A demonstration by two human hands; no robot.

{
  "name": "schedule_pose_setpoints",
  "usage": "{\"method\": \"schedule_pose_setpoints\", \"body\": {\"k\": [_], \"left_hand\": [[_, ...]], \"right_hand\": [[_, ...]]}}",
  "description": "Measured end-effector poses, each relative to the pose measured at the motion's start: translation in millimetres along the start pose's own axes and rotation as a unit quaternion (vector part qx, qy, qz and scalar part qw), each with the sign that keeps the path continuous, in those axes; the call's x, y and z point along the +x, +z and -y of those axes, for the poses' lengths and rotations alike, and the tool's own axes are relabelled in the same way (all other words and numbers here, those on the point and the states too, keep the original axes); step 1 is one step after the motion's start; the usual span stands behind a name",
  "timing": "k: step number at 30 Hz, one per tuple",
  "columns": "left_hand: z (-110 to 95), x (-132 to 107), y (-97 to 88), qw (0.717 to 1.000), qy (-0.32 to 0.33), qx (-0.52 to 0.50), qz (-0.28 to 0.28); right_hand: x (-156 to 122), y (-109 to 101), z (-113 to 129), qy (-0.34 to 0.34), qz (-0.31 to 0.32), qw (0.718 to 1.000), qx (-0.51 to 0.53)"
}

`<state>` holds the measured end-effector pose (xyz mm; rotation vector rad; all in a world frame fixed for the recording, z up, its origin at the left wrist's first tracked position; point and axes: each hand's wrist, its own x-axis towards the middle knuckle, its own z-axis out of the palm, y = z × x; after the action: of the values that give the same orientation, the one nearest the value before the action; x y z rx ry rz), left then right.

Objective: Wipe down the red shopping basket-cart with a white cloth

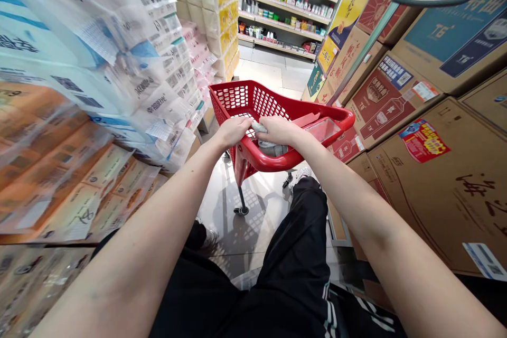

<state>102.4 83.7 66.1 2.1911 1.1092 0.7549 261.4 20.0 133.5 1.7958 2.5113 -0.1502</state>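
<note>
A red plastic shopping cart (233, 97) on black casters stands right in front of me, its near handle rim facing my body. Between my hands, over the cart's near end, is a crumpled light grey cloth (273, 149). My left hand (234, 132) is closed, its fingers pinching the cloth's left end by the rim. My right hand (278, 130) also grips the cloth, a little to the right, with fingers curled. Part of the cloth hangs below my right hand inside the handle opening. A clear child-seat panel (322, 129) shows to its right.
Stacked tissue packs (158, 63) line the left side, with orange packs (47, 153) nearer me. Cardboard cartons (431, 169) are piled on the right behind a metal post (364, 53). Shelves of bottles (293, 5) stand ahead across a tiled floor (263, 71).
</note>
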Motion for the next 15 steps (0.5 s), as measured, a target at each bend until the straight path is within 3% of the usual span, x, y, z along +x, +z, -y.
{"method": "schedule_pose_setpoints", "body": {"k": [5,11,15], "left_hand": [[-1.7,-6.5,3.2,0.999,-0.009,-0.026,-0.027],[-17.6,-17.8,10.6,0.999,-0.019,-0.042,-0.012],[-31.1,-25.5,19.1,1.000,-0.006,0.006,-0.024]], "right_hand": [[7.7,1.8,1.3,0.063,-0.004,0.998,0.005],[10.3,1.6,-17.6,0.164,-0.018,0.986,-0.019],[-0.9,0.0,-31.4,0.148,-0.011,0.988,-0.042]]}}
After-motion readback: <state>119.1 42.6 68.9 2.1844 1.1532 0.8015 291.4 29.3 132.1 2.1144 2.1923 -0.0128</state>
